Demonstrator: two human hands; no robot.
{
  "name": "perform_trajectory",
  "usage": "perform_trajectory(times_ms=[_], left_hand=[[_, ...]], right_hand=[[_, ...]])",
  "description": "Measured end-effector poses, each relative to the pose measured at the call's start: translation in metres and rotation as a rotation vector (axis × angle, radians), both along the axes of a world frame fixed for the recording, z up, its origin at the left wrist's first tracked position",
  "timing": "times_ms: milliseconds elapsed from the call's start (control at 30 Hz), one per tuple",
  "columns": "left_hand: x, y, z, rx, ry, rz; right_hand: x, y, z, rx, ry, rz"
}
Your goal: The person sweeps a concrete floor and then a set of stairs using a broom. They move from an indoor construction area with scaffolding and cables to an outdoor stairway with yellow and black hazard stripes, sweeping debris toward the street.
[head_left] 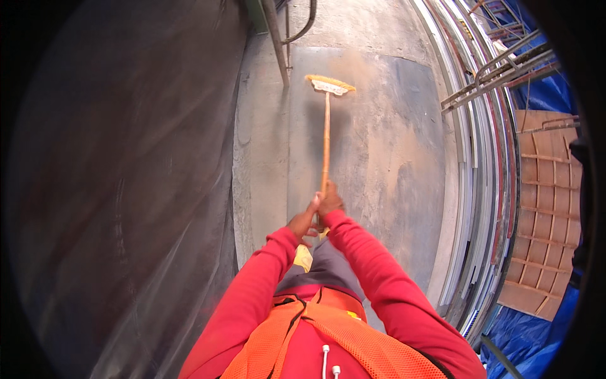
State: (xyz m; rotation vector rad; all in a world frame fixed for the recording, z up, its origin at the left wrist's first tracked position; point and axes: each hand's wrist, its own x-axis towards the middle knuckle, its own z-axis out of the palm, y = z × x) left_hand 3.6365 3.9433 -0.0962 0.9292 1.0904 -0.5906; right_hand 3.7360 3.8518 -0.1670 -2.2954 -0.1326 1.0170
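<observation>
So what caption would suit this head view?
Both hands, left hand and right hand, grip a long wooden-handled yellow broom on the dusty grey concrete floor.

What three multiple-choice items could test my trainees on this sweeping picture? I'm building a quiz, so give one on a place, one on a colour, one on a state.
1. Where is the broom head?
A. on the concrete floor, far ahead of the person
B. leaning on the blue tarp
C. lifted over the person's shoulder

2. What colour are the sleeves?
A. green
B. red
C. white

3. How is the broom handle held?
A. by the left hand alone
B. it lies dropped on the floor
C. by both hands, left hand and right hand, close together at its near end

Answers: 1 A, the bristles rest on the dusty floor; 2 B, both arms are in red; 3 C, both hands wrap the handle.
</observation>
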Motion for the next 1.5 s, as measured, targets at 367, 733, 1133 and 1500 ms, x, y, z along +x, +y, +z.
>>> perform_trajectory(times_ms=[367,733,1133,1500], left_hand=[[-0.418,-0.023,0.072,0.775,0.303,-0.418],[-0.524,-0.161,-0.025,0.425,0.397,-0.354],[0.019,0.13,-0.145,0.682,0.143,-0.233],[-0.368,-0.118,0.06,0.72,0.434,-0.228]], right_hand=[[-0.131,-0.154,0.006,0.071,0.262,0.664],[-0.038,-0.299,-0.006,-0.339,0.007,0.272],[0.072,-0.27,0.051,-0.101,0.026,0.206],[0.097,-0.344,0.01,-0.544,0.272,0.193]])
